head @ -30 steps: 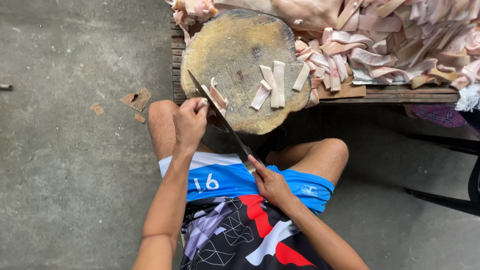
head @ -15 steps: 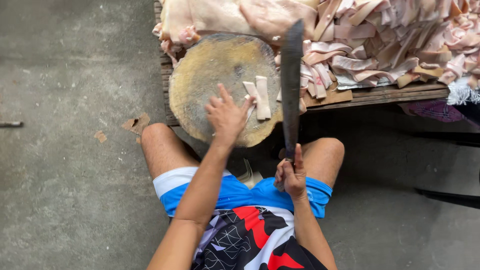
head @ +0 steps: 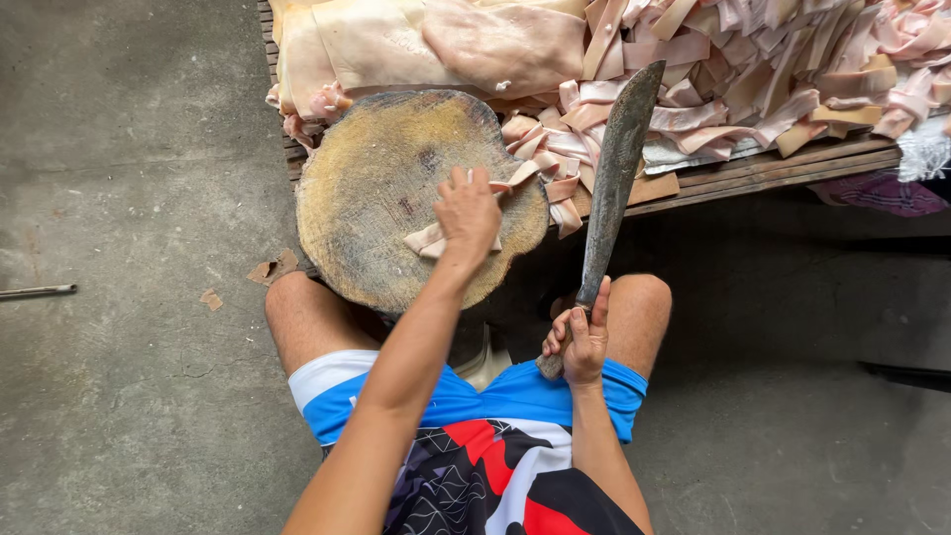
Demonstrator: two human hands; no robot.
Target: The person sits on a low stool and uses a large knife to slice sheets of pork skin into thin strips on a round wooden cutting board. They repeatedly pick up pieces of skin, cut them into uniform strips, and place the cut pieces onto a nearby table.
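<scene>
A round wooden chopping block (head: 386, 188) stands between my knees. My left hand (head: 468, 213) lies flat on the block's right part, over several pale cut strips (head: 428, 241), fingers spread. My right hand (head: 580, 342) is closed around the handle of a long dark cleaver (head: 616, 168), held blade-up to the right of the block, above my right knee. The blade touches nothing.
A low wooden pallet (head: 753, 168) behind the block carries a big heap of pale pink strips (head: 773, 69) and large sheets of skin (head: 396, 45). Concrete floor lies all around, with small scraps (head: 269, 269) and a metal rod (head: 35, 291) at the left.
The cleaver has risen from lying across the block to upright at the right. My left hand has slid right across the block, sweeping the cut strips toward the heap.
</scene>
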